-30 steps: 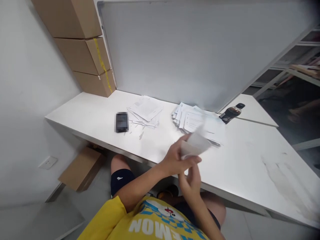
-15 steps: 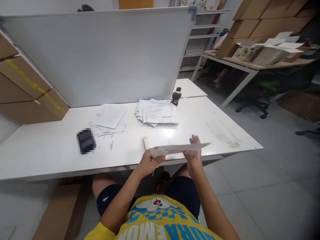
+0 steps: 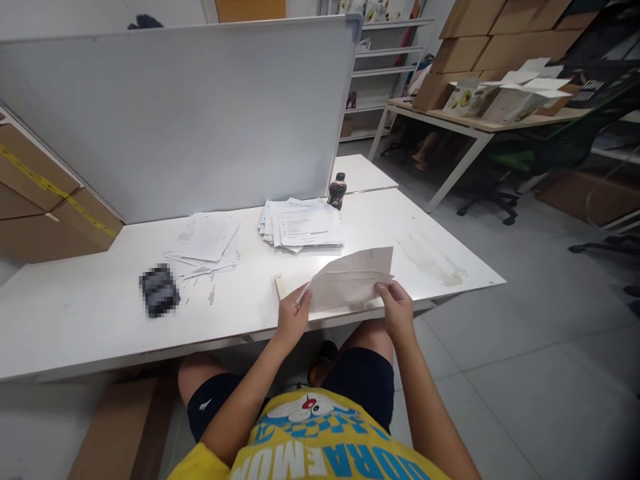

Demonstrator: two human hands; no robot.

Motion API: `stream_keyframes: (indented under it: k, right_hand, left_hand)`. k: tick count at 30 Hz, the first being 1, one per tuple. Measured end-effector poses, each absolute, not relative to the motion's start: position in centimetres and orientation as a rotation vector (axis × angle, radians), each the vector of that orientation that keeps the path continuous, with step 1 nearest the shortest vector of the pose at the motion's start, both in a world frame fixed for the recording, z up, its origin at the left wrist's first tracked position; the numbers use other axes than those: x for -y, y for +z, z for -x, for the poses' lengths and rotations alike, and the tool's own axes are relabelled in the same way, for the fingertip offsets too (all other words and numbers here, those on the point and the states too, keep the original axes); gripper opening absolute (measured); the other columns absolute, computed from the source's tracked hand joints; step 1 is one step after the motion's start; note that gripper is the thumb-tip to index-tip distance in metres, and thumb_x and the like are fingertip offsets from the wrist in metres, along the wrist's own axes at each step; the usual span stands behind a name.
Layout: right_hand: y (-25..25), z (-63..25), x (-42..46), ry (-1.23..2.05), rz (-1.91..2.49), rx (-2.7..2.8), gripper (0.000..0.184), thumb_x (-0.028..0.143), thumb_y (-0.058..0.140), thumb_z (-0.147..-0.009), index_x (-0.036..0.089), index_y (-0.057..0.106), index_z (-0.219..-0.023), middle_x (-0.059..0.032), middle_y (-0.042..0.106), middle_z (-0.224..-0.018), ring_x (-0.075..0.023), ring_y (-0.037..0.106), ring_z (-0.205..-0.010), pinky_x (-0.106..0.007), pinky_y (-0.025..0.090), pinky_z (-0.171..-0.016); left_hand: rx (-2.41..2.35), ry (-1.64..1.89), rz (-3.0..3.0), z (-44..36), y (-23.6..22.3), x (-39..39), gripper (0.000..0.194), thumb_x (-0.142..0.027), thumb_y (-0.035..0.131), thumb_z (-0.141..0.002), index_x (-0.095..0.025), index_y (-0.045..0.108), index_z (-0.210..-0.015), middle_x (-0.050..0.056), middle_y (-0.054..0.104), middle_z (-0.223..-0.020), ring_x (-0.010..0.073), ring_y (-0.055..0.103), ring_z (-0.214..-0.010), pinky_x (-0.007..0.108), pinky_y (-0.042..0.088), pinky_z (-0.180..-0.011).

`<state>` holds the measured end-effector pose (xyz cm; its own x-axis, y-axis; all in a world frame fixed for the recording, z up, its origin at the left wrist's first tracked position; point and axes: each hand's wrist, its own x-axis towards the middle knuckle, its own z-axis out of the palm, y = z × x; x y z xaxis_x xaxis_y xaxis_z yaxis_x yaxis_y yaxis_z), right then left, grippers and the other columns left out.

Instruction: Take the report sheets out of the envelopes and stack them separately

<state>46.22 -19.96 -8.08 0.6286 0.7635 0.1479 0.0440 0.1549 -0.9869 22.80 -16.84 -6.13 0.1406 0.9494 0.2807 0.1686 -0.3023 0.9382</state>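
Between my two hands a folded or curved sheet of white paper [image 3: 345,288] is held up over the table's front edge. My left hand [image 3: 293,316] pinches its left edge, thumb on the near face. At the lower right, my right hand [image 3: 399,308] grips the paper between thumb and fingers. Whether it is one sheet or a few, I cannot tell. Just behind my left hand lies a small cream-coloured bar-shaped object [image 3: 280,287], partly hidden. Farther back is a thick pile of printed papers [image 3: 310,225], with a looser pile of papers [image 3: 205,239] to its left.
A dark bottle [image 3: 337,191] stands behind the thick pile, beside the large whiteboard [image 3: 200,120]. A pixelated dark object [image 3: 159,291] lies on the white table [image 3: 90,320]. Cardboard boxes [image 3: 75,223] are stacked at left; another table [image 3: 475,123] carries open boxes at right.
The paper has tilted from nearly edge-on to showing its broad face. My right hand has gone from fingers spread beneath it to gripping its edge. The view has turned slightly right.
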Motion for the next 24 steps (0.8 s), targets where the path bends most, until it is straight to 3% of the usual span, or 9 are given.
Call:
stream_keyframes:
  k: [6,9,14,19,24]
  right_hand:
    - [-8.2,-47.1,20.0,0.399,1.366,0.832,0.032,0.053,0.059,-0.082,0.021,0.056,-0.079,0.0016,0.055,-0.074,-0.0169,0.052,-0.076,-0.031,0.043,-0.073]
    - [-9.0,-47.4,19.2,0.525,1.316,0.881,0.029,0.048,0.067,-0.074,0.022,0.054,-0.079,0.0015,0.055,-0.076,-0.0177,0.055,-0.079,-0.033,0.045,-0.078]
    - [-10.4,-48.2,18.2,0.479,1.118,0.763,0.041,0.034,0.071,-0.068,0.024,0.056,-0.105,-0.0040,0.062,-0.106,-0.0208,0.059,-0.104,-0.039,0.043,-0.096]
    - [-10.3,-48.8,18.0,0.610,1.209,0.833,0.029,0.035,0.070,-0.069,0.020,0.062,-0.092,-0.0040,0.066,-0.088,-0.0213,0.061,-0.089,-0.037,0.046,-0.084]
    - [-10.5,-48.4,18.2,0.637,1.265,0.806,0.024,0.035,0.067,-0.067,0.021,0.063,-0.087,-0.0006,0.065,-0.078,-0.0183,0.058,-0.075,-0.032,0.046,-0.072]
  left_hand:
    - [-1.088,1.116,-1.722,-23.3,-10.3,17.4,0.048,-0.049,0.048,-0.095,-0.016,0.066,-0.124,0.011,0.069,-0.124,0.0259,0.063,-0.118,0.042,0.048,-0.105]
    - [-1.079,1.133,-1.754,-23.6,-11.2,17.1,0.048,-0.047,0.045,-0.096,-0.017,0.061,-0.130,0.012,0.064,-0.132,0.0254,0.061,-0.121,0.042,0.047,-0.106]
    - [-1.078,1.121,-1.799,-24.0,-11.2,16.4,0.044,-0.046,0.050,-0.093,-0.016,0.063,-0.123,0.013,0.069,-0.120,0.0260,0.064,-0.114,0.042,0.049,-0.100]
    - [-1.162,1.004,-1.690,-24.1,-10.6,16.5,0.041,-0.040,0.057,-0.090,-0.018,0.059,-0.124,0.009,0.071,-0.110,0.0218,0.067,-0.099,0.037,0.053,-0.090]
    - [-1.165,0.896,-1.568,-24.3,-9.5,15.6,0.047,-0.035,0.069,-0.079,-0.017,0.062,-0.122,0.012,0.069,-0.120,0.0266,0.064,-0.111,0.040,0.050,-0.097]
